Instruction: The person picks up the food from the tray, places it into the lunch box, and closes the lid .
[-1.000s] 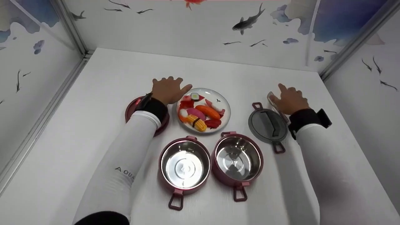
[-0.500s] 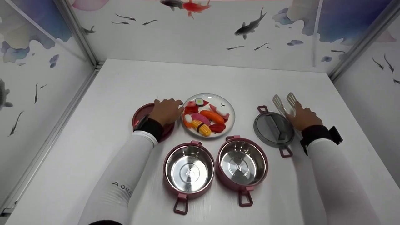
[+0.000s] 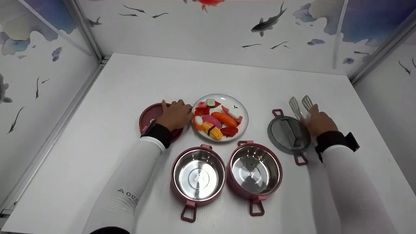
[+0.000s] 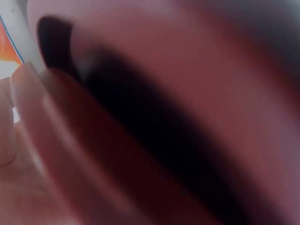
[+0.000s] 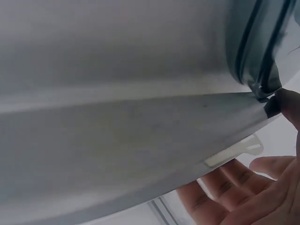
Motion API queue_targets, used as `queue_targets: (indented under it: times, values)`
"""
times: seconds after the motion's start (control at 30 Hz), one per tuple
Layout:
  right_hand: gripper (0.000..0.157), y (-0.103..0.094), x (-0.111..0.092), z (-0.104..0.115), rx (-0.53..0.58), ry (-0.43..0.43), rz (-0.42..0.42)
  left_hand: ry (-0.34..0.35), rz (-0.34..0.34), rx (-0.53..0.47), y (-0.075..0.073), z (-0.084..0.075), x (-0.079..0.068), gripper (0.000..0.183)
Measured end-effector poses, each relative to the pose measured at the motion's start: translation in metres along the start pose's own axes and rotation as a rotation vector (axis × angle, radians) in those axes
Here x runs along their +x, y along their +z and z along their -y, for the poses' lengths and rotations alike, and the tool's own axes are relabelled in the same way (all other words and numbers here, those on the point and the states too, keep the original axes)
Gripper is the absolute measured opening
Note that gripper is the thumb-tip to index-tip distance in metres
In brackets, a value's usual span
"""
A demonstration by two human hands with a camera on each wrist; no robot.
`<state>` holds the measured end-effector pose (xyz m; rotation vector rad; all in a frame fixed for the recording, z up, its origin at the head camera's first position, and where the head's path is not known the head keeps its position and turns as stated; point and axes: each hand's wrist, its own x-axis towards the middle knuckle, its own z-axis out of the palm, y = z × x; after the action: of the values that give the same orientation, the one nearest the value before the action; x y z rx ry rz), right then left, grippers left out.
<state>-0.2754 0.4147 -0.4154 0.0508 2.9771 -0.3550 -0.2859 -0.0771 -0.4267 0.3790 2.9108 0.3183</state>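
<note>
My left hand lies over the dark red lid, its fingers at the lid's right side beside the plate. In the left wrist view a blurred red rim fills most of the picture; I cannot tell whether the fingers grip it. My right hand is over a slotted utensil with two pale blades, which stick out past the fingertips; its handle end is hidden. Next to it is a grey lid with red loop handles. The right wrist view shows extended fingers behind a large grey edge, a pale slotted blade nearby.
Between the hands stands a round plate of toy sushi and other food pieces. Two red pots with steel insides, a left one and a right one, stand side by side at the front. Fish-patterned walls border the white table.
Both hands have drawn back toward the person, the left onto the red lid, the right down and outward so both slotted blades show. The head view has shifted slightly.
</note>
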Motion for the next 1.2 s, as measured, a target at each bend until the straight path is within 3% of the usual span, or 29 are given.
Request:
queue_targets:
  times: [0.1, 0.27, 0.33, 0.47, 0.63, 0.77, 0.93, 1.2]
  values:
    - [0.07, 0.0, -0.003, -0.001, -0.01, -0.043, -0.021, 0.005, 0.005, -0.015, 0.001, 0.002, -0.002, 0.05]
    - [0.035, -0.001, -0.007, -0.004, -0.026, -0.102, -0.051, 0.008, 0.017, -0.046, 0.005, 0.006, -0.004, 0.051]
    - [0.03, 0.001, -0.008, -0.007, -0.02, -0.111, -0.053, 0.001, 0.024, -0.054, 0.006, 0.007, -0.005, 0.051]
    - [0.034, 0.006, -0.012, -0.013, -0.011, -0.111, -0.103, -0.012, 0.025, -0.064, 0.006, 0.008, -0.006, 0.05]
    - [0.048, 0.003, -0.015, -0.017, 0.017, -0.11, -0.26, 0.005, 0.016, -0.063, 0.006, 0.006, -0.006, 0.05]
    - [0.06, -0.006, -0.022, 0.002, 0.071, -0.183, -0.312, 0.005, 0.021, -0.069, 0.007, 0.008, -0.005, 0.05]
    - [0.063, -0.008, -0.043, 0.043, 0.11, -0.258, -0.22, 0.014, 0.038, -0.085, 0.005, 0.011, -0.008, 0.052]
    - [0.064, 0.006, -0.059, 0.092, -0.006, -0.422, -0.173, 0.038, 0.053, -0.141, 0.006, 0.011, -0.009, 0.058]
